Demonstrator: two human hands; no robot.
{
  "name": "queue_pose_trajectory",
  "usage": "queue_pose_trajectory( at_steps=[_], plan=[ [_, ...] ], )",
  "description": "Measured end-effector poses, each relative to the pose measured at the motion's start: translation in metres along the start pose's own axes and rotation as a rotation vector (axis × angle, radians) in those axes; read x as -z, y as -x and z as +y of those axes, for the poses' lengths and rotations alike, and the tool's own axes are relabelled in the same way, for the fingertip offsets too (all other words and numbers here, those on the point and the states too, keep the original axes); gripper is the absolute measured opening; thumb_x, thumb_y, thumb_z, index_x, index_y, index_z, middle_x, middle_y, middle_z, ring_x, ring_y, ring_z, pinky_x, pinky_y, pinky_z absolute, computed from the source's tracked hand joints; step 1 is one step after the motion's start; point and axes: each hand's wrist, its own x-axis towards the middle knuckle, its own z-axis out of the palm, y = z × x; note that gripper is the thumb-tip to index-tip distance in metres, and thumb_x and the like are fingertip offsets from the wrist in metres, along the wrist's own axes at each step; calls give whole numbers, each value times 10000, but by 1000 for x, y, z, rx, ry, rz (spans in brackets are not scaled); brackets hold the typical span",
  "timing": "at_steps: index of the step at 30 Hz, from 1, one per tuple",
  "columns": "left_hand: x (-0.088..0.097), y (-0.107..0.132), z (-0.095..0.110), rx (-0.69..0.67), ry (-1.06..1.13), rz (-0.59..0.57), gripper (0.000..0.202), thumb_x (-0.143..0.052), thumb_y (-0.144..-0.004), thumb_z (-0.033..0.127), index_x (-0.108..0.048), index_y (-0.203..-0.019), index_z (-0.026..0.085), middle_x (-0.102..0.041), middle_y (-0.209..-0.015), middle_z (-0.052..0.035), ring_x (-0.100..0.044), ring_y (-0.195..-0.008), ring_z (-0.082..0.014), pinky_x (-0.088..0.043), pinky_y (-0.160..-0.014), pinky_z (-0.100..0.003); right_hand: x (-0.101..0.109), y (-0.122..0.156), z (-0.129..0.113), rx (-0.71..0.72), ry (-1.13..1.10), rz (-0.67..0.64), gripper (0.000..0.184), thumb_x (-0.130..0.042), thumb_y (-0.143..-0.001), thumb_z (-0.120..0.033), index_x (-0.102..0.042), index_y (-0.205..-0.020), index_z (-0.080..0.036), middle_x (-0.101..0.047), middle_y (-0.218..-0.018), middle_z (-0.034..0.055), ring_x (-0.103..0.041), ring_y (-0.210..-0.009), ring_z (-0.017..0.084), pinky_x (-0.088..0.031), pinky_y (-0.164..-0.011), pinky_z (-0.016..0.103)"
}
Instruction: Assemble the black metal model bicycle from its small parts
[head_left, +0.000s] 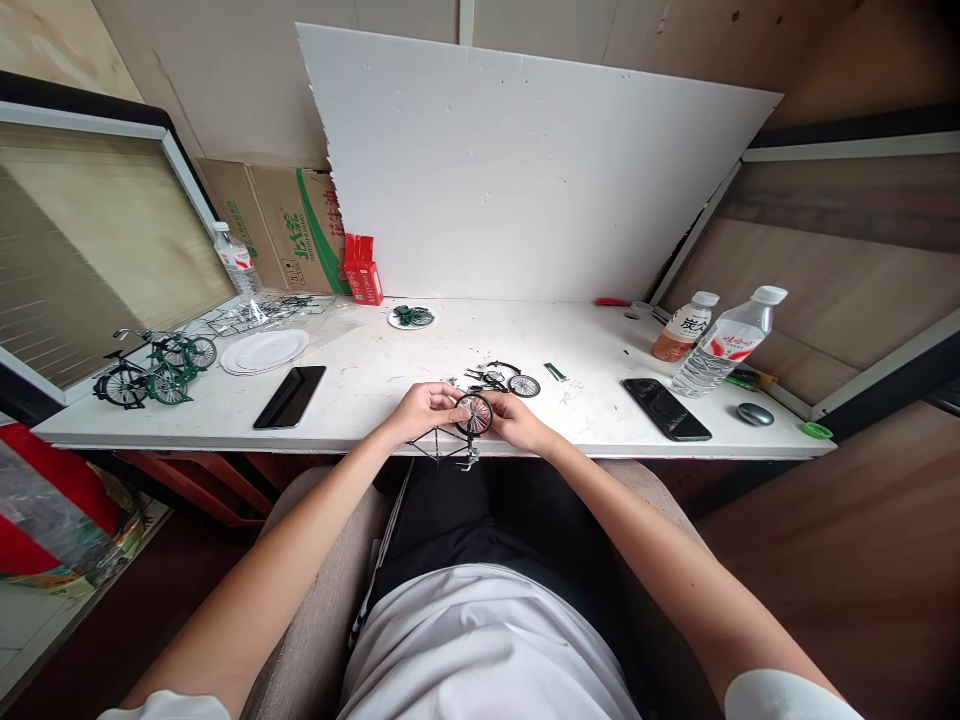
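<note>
Near the front edge of the table, both my hands are closed on a small black model bicycle frame (437, 443), which hangs with its handlebar end low. A spoked toy wheel (474, 415) sits at its fork, between my hands. My left hand (429, 408) grips from the left, thumb against the wheel. From the other side, my right hand (516, 420) pinches the wheel's right edge; some of its fingertips are hidden behind the wheel. Just beyond lie a loose spoked wheel (524, 386) and several black bicycle parts (491, 378).
Assembled model bicycles (154, 370) stand at the left, near stacked white plates (268, 351) and a phone (290, 397). At the right are another phone (666, 409), two bottles (724, 345) and a mouse (754, 414). A small plate of green parts (412, 317) is farther back.
</note>
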Motion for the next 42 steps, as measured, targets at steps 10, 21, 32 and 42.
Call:
queue_pose_trajectory(
  at_steps=[10,21,32,42],
  plan=[
    [-1,-2,1,11,39,47,594,-1000,-635,472,-710,-1020,125,-786,-841,-68,-754,-756,-194,-614,-736,-320,-4,2,3,-93,-138,27,328,-596,-1013,-529,-637,-1054,-206,-655,-1007,57,-639,-834,192,-589,-750,334],
    [-1,-1,3,14,23,41,596,-1001,-637,466,-705,-1023,123,-788,-843,-75,-757,-757,-200,-619,-726,-323,-4,2,4,-54,-75,33,172,-574,-987,-345,-647,-1041,-199,-628,-988,48,-620,-877,193,-578,-747,313],
    [-3,0,4,16,8,30,590,-1000,-634,473,-721,-1015,119,-790,-834,-75,-756,-742,-200,-617,-740,-327,-3,1,4,-22,16,23,204,-509,-954,-229,-675,-1064,-184,-653,-990,52,-592,-872,193,-514,-783,316],
    [-4,0,4,2,-15,38,584,-998,-630,483,-722,-1000,125,-791,-825,-67,-752,-736,-193,-611,-725,-310,-4,2,5,-78,-31,24,191,-548,-961,-282,-681,-1057,-184,-664,-1000,59,-593,-867,193,-532,-743,301]
  ],
)
